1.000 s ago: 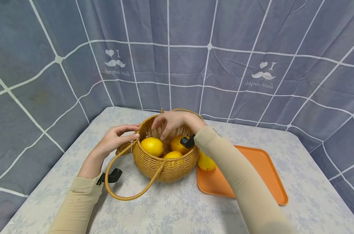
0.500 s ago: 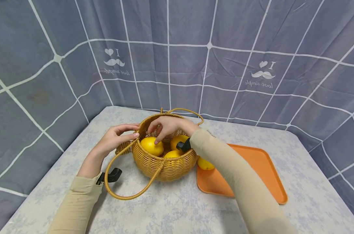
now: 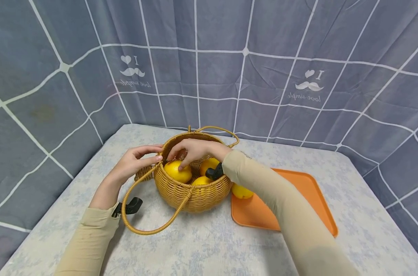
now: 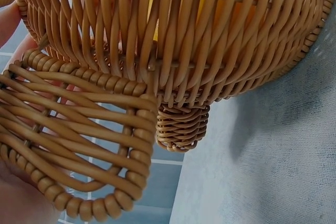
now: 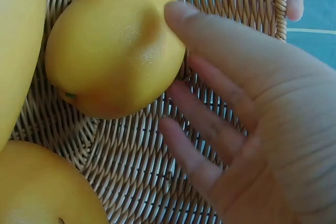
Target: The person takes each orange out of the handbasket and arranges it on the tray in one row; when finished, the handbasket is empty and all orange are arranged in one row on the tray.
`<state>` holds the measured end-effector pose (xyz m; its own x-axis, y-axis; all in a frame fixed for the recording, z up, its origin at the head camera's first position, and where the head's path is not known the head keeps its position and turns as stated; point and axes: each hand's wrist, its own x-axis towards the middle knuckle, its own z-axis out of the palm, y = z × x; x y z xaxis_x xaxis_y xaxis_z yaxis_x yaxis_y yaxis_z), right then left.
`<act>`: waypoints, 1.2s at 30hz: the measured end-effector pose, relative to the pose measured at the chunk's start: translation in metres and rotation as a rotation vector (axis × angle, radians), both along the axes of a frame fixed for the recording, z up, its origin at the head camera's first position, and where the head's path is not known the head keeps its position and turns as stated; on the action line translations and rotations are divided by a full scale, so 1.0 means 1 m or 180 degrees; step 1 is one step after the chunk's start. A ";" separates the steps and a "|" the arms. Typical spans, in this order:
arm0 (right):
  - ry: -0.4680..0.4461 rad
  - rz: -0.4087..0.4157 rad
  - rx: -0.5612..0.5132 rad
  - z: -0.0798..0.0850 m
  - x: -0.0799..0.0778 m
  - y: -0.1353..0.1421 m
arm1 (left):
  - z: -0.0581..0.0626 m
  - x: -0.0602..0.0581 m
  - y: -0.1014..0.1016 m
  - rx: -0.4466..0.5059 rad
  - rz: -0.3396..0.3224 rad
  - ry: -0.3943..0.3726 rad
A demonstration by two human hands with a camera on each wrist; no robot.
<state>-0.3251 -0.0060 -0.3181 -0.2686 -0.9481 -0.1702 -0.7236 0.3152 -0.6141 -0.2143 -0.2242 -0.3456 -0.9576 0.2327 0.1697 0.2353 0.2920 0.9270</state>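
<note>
A round wicker basket [image 3: 195,201] stands on the table with several yellow fruits inside. My right hand [image 3: 191,150] reaches into it, its thumb on a lemon [image 3: 178,172] at the left side and its fingers bent down round the far side. In the right wrist view the thumb touches the lemon [image 5: 113,51], while the lower fingers of the hand [image 5: 247,114] hang loosely beside it. My left hand [image 3: 131,163] rests against the basket's left rim with extended fingers and thumb. A small woven flap [image 4: 79,135] partly covers that hand in the left wrist view.
An orange tray [image 3: 252,214] lies to the right, partly under my right forearm. One yellow fruit [image 3: 241,191] sits on it beside the basket. A basket handle [image 3: 150,232] hangs out toward the front left; another handle [image 3: 226,130] is behind. A curtain [image 3: 219,76] borders the table.
My right hand has moved left and lower into the basket, from above the fruits onto the lemon. My left hand stays at the rim.
</note>
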 end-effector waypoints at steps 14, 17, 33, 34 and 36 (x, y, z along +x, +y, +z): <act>0.0187 0.0090 0.0591 0.006 0.003 0.003 | 0.003 -0.003 0.001 -0.0018 -0.0014 0.0050; 0.0127 0.0045 0.0749 0.007 0.005 0.003 | 0.002 -0.003 0.001 0.0004 -0.0012 0.0058; 0.0018 0.0071 0.0759 0.006 0.006 0.003 | 0.000 -0.001 0.000 -0.0047 0.0012 0.0037; 0.0003 0.0087 0.0759 0.006 0.006 0.002 | 0.000 -0.001 0.000 -0.0043 0.0014 0.0036; -0.0002 0.0114 0.0751 0.005 0.006 0.002 | 0.000 -0.001 0.000 -0.0041 0.0017 0.0036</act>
<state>-0.3189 -0.0041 -0.3128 -0.2352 -0.8910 -0.3884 -0.7366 0.4241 -0.5269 -0.2155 -0.2239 -0.3460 -0.9569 0.2298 0.1776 0.2441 0.3053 0.9204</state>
